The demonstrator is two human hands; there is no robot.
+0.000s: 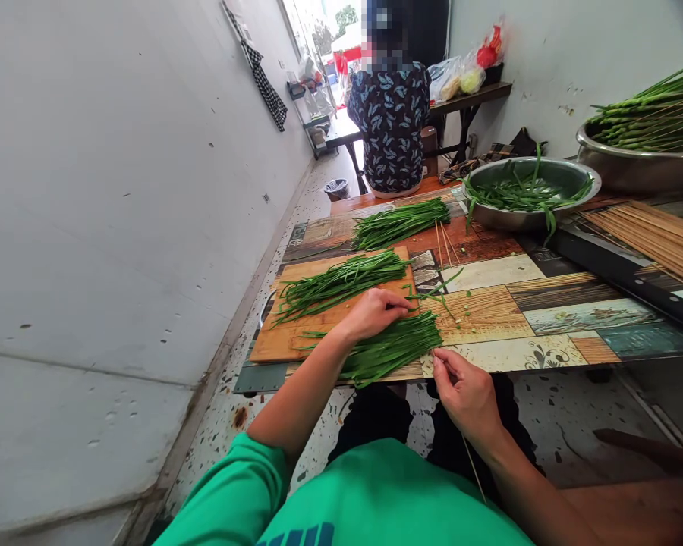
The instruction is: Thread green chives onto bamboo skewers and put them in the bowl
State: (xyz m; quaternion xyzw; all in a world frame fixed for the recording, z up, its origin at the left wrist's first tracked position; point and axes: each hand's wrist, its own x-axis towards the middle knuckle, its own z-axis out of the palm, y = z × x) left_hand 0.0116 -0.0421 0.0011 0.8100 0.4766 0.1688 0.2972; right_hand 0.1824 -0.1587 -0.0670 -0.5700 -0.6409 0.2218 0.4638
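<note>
My left hand (pixel 379 312) reaches over the near bunch of garlic chives (pixel 395 350), its fingers pinched together on green strands at the cutting board's right edge. Below the cut ends of that bunch, my right hand (pixel 467 390) grips a thin bamboo skewer (pixel 474 469). The skewer's tip shows at the fingertips, by the chives, and its long end slants down toward my green shirt. A second bunch of garlic chives (pixel 347 280) lies on the wooden cutting board (pixel 284 341). Farther back on the table is a third bunch (pixel 401 223).
Several skewers (pixel 445 246) lie beside the far bunch. On the right are a steel bowl (pixel 506 220) with loose greens, a large knife (pixel 609 273), a skewer pile (pixel 654 235) and a basin (pixel 637 171) of skewered greens. A person (pixel 392 129) sits beyond the table, back turned.
</note>
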